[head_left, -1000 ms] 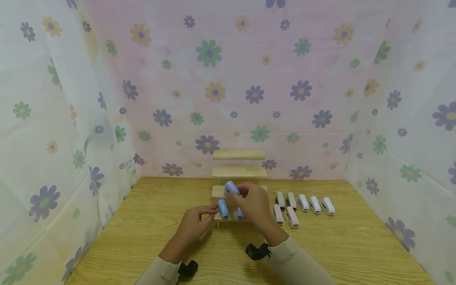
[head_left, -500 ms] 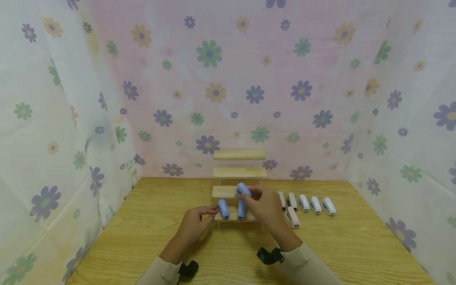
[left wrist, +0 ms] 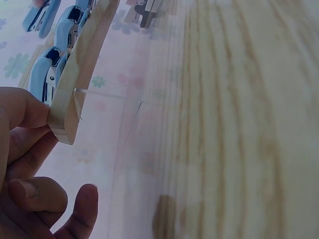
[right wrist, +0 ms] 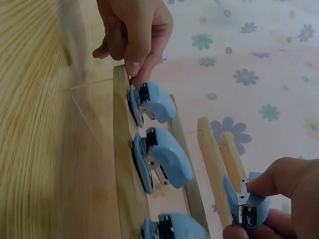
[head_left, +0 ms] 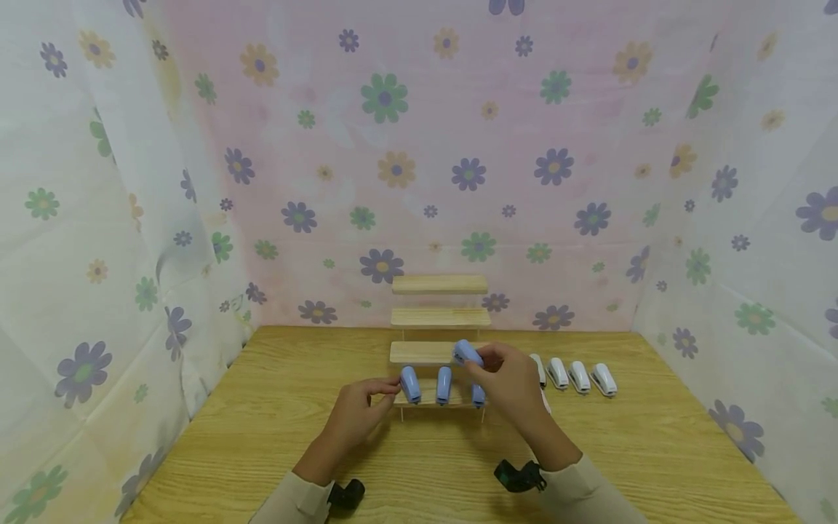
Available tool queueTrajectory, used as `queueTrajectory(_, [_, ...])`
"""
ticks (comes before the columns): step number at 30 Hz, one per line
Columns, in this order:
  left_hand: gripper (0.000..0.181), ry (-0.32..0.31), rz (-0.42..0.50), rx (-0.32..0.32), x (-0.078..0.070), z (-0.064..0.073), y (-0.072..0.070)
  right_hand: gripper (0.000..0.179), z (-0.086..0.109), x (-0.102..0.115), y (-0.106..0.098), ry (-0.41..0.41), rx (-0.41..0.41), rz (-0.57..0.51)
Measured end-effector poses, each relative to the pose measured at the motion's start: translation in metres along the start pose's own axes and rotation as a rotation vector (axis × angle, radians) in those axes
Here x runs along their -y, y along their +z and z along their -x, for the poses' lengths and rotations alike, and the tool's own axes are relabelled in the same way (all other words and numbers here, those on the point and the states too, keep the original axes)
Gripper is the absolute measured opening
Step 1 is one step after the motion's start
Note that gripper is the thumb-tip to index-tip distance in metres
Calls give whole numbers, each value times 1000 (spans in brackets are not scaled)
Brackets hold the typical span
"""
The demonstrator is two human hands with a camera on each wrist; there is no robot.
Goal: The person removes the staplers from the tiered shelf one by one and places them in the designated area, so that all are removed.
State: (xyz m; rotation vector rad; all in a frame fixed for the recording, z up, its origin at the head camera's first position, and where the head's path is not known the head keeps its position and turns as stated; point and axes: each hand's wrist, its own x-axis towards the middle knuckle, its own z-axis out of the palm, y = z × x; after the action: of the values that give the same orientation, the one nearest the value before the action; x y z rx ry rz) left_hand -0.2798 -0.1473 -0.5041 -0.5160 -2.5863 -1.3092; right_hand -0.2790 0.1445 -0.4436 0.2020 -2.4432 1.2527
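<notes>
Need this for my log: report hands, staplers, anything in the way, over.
Left hand grips left end of bottom shelf. Right hand holds raised blue stapler. Three more blue staplers on that shelf. No obstruction seen.

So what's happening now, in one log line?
right hand: holding blue stapler | left hand: touching bottom shelf | bottom shelf: three blue staplers

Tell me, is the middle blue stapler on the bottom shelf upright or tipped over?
Upright. The right wrist view shows the stapler base-down on the bottom shelf, its rounded top up.
</notes>
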Motion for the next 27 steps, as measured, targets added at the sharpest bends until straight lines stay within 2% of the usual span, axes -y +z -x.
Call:
queueTrajectory(8, [19, -12, -1, -3, 0, 0, 1, 21, 1, -14, -14, 37, 7, 8])
queueTrajectory(17, [18, -5, -2, -3, 1, -1, 1, 27, 7, -20, -31, 41, 4, 52])
queueTrajectory(27, [19, 8, 23, -8, -1, 1, 0, 37, 10, -36, -36, 79, 24, 116])
